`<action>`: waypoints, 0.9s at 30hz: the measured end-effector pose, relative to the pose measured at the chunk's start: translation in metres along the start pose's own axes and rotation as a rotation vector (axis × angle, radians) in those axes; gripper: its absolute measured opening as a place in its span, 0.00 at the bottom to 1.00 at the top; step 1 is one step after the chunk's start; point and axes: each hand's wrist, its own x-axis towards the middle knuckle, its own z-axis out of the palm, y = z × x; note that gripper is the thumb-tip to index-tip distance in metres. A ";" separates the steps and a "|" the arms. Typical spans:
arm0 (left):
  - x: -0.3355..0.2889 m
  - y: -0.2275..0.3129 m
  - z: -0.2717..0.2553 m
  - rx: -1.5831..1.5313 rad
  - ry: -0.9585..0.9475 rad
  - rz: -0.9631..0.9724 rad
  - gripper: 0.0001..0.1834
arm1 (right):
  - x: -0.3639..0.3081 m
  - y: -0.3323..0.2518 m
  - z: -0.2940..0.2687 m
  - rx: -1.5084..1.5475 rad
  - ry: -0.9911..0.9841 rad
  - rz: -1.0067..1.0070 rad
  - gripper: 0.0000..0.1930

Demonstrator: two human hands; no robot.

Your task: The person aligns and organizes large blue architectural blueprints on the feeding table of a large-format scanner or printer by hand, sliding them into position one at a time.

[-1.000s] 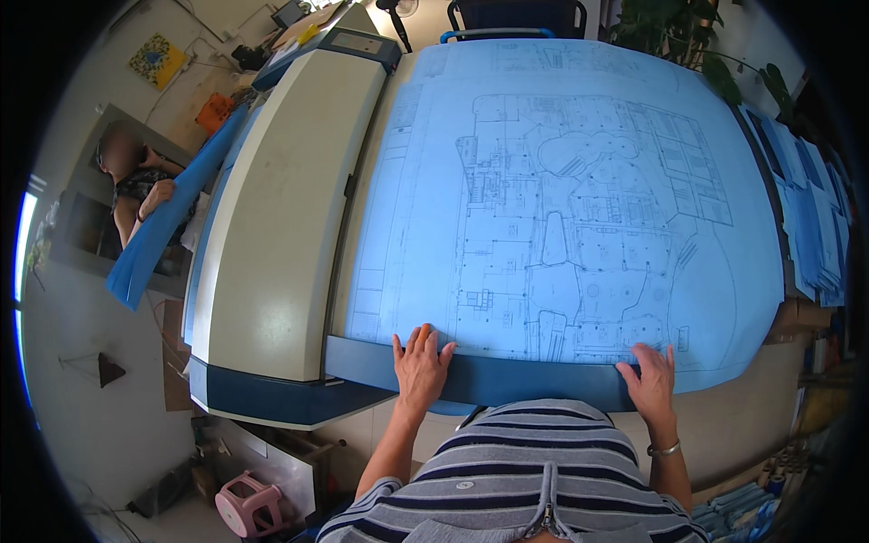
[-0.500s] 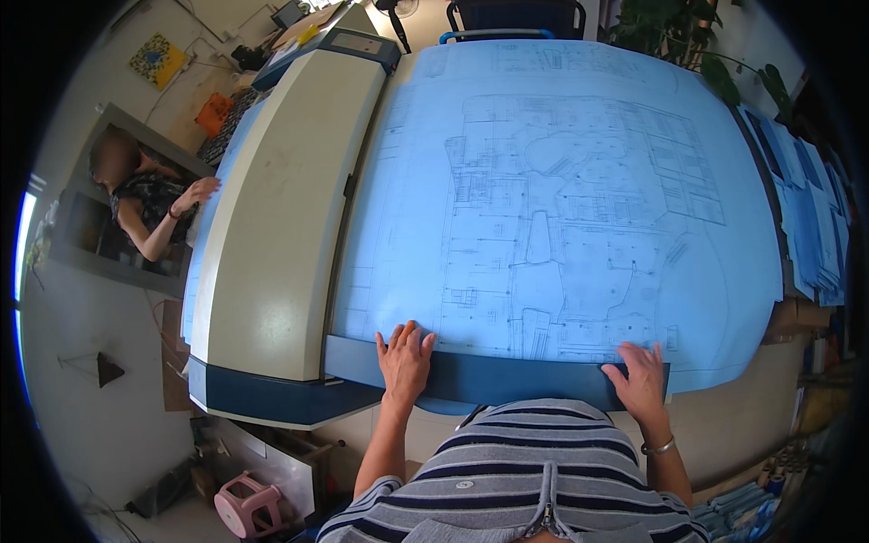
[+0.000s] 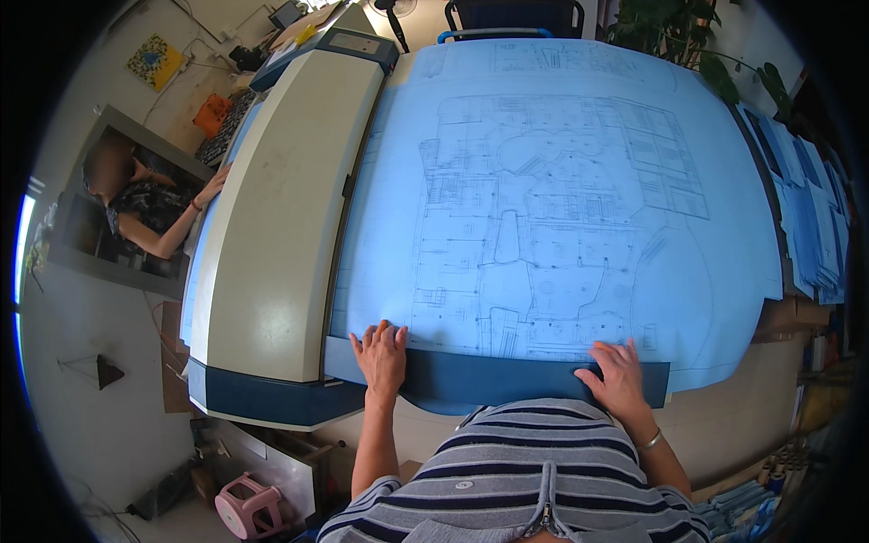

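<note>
Head view. A large blue drawing sheet [image 3: 561, 226] is being spread to the right of a beige machine [image 3: 281, 208], its left side lying along the machine's slot and its near side along a dark blue front rail [image 3: 507, 380]. The left hand [image 3: 382, 360] is resting on the rail near the machine, fingertips reaching onto the sheet; its grip is standing open, fingers apart. The right hand [image 3: 615, 373] is lying further along the rail, its grip likewise open, fingers loosely bent and thumb apart.

Step in hand, as judged: the sheet is being guided at the slot. For good results, light, even pressure should be being kept by both hands, the near edge should be running parallel to the rail, and fingertips should be staying clear of the slot.

Hard to make out: whether the near edge is passing under the rail or stopping against it. The slot's inside is being hidden by the cover. A co-worker's hand [image 3: 213, 185] is being partly hidden at the machine's far side; whether anything is being gripped there cannot be told.
</note>
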 end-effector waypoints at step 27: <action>-0.095 0.311 0.013 -0.229 0.008 0.288 0.23 | -0.070 0.207 -0.131 0.104 -0.039 -0.049 0.22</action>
